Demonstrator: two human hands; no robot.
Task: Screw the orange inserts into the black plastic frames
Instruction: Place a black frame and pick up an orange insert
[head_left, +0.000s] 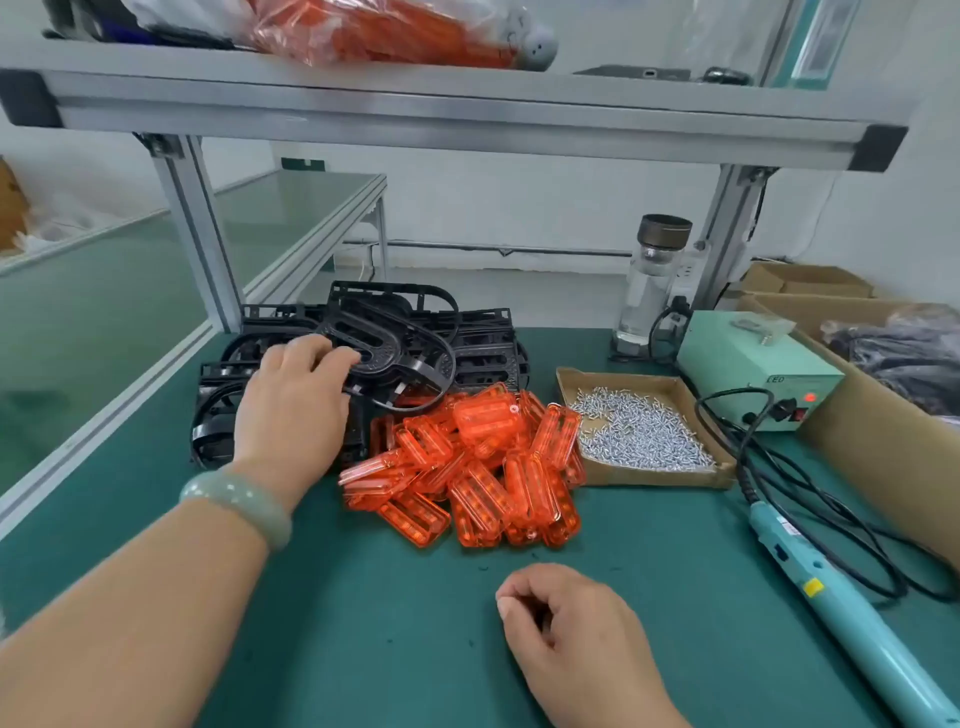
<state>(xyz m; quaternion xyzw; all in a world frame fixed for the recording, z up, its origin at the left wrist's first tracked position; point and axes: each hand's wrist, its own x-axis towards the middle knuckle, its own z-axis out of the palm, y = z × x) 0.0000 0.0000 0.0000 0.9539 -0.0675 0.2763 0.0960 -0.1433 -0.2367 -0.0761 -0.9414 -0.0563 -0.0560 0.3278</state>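
Observation:
A heap of black plastic frames (467, 343) lies at the back of the green mat. My left hand (296, 405) reaches over the heap and its fingers curl round the topmost black frame (395, 353), which is tilted up. In front of the heap sits a pile of translucent orange inserts (483, 467). My right hand (571, 639) rests on the mat near the front with fingers loosely curled, holding nothing that I can see. A teal electric screwdriver (841, 597) lies on the mat to the right.
A shallow cardboard tray of silver screws (639, 426) stands right of the inserts. Behind it are a teal power box (753, 364) with cables, a clear bottle (654, 280), and cardboard boxes (883, 415) along the right edge. A shelf (457, 109) spans overhead.

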